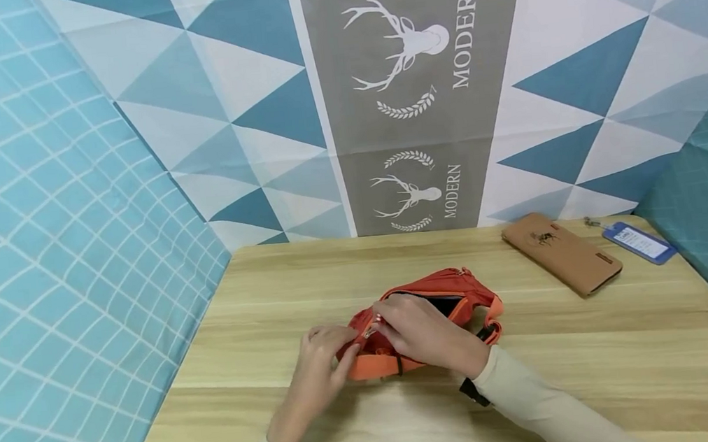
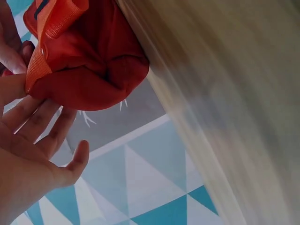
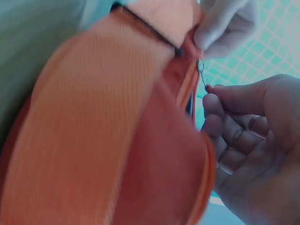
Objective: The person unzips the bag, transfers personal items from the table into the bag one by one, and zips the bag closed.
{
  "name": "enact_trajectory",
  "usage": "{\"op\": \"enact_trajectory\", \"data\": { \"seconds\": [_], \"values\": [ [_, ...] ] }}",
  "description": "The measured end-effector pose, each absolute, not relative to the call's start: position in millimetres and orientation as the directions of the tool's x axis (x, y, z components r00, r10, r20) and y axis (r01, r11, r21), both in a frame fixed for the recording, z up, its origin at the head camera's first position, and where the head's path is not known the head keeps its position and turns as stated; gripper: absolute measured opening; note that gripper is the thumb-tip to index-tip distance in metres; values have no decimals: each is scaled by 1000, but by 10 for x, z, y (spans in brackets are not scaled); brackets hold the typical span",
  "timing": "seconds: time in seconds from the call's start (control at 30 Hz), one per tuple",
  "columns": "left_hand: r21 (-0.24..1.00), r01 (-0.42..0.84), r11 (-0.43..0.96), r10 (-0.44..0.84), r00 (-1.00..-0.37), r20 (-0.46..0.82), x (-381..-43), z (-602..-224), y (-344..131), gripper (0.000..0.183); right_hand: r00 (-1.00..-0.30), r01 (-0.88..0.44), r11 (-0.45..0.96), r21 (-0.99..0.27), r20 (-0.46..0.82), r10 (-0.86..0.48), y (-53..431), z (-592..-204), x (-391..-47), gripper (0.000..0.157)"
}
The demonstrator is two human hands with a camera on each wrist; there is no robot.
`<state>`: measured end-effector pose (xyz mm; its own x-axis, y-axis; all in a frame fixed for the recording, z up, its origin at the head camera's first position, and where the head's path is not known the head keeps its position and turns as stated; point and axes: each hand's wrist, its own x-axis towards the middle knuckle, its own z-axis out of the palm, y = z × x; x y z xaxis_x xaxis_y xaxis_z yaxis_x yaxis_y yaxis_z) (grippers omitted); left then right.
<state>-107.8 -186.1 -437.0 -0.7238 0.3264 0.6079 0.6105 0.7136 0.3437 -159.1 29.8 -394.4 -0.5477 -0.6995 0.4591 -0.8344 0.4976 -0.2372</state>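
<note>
A red waist bag with an orange strap lies on the wooden table, its main zip partly undone and the dark lining showing. At its left end my left hand pinches the bag's corner between thumb and forefinger. In the left wrist view the other fingers of that left hand spread under the red fabric. My right hand reaches over the bag from the right. Between its thumb and forefinger it pinches a small zipper pull, close to the left hand's fingertips.
At the back right lies a tan wallet, with a blue badge holder beside it. Patterned cloth hangs behind the wooden table, and blue gridded cloth along its left side.
</note>
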Motion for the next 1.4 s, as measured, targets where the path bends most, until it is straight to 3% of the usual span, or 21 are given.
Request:
{"op": "enact_trajectory", "data": {
  "seconds": [0.37, 0.87, 1.4],
  "values": [
    [324, 589, 740, 330, -738, 589, -1014, -4340, -1816, 13, -611, -789, 550, -275, 443, -656, 598, -3906, -1600, 21],
    [304, 557, 773, 327, -760, 561, -1015, -4322, -1829, 12, -684, -715, 638, -284, 473, -555, 1040, -3833, -1724, 16],
    [290, 538, 792, 335, -779, 530, -1031, -4338, -1884, 13, -808, -575, 744, -341, 375, -453, 1617, -3884, -1782, 16]
  ]
}}
